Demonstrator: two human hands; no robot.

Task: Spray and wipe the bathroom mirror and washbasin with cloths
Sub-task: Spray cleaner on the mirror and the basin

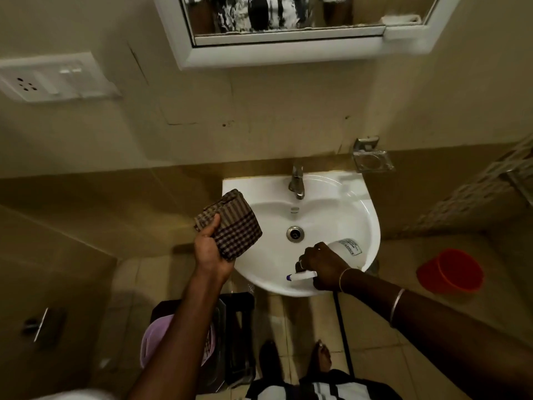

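A white washbasin (340, 194) hangs on the wall below a white-framed mirror (288, 24) whose glass is streaked with white foam. My left hand (209, 254) grips a folded brown checked cloth (230, 223) over the basin's left rim. My right hand (323, 265) holds a white spray bottle (347, 248) by its neck over the basin's front right. The bottle lies tilted, its blue-tipped nozzle (291, 277) pointing left across the front rim.
A chrome tap (297, 181) stands at the basin's back and the drain (295, 233) sits mid-bowl. A metal soap holder (372, 160) is fixed on the right wall, a switch plate (54, 77) on the left. An orange bucket (451, 271) and a lilac basket (155, 336) are on the floor.
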